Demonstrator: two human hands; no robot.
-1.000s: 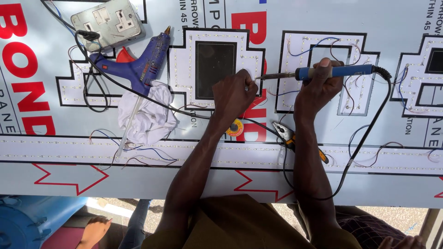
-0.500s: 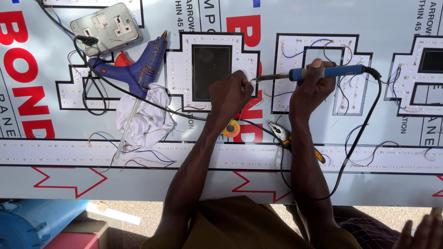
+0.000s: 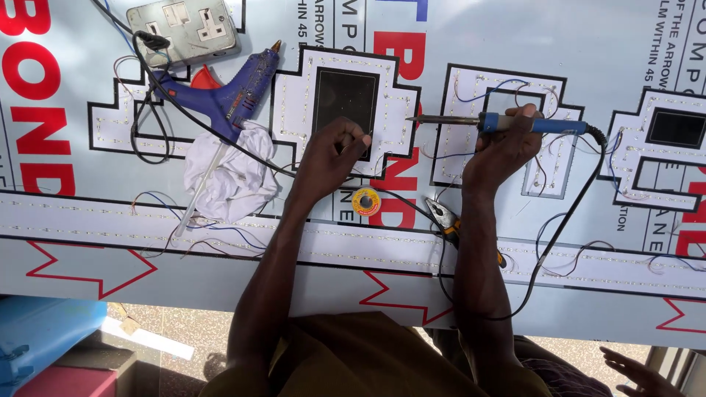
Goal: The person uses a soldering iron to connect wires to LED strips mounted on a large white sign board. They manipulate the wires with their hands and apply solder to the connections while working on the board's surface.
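Right hand [image 3: 504, 151] is gripping the blue-handled soldering iron [image 3: 507, 122], fingers clamped round it, tip lying level over the white LED letter panel [image 3: 346, 95]. Left hand [image 3: 331, 158] is resting curled on that panel, pinching something too small to identify. Solder spool [image 3: 365, 201] is lying just below.

I saw one big pale-blue printed sign panel [image 3: 515, 44] lying flat across the view, with red block lettering, small black print and red arrow outlines along its near edge, and white stepped sign letters [image 3: 294, 110] edged in black resting on it.
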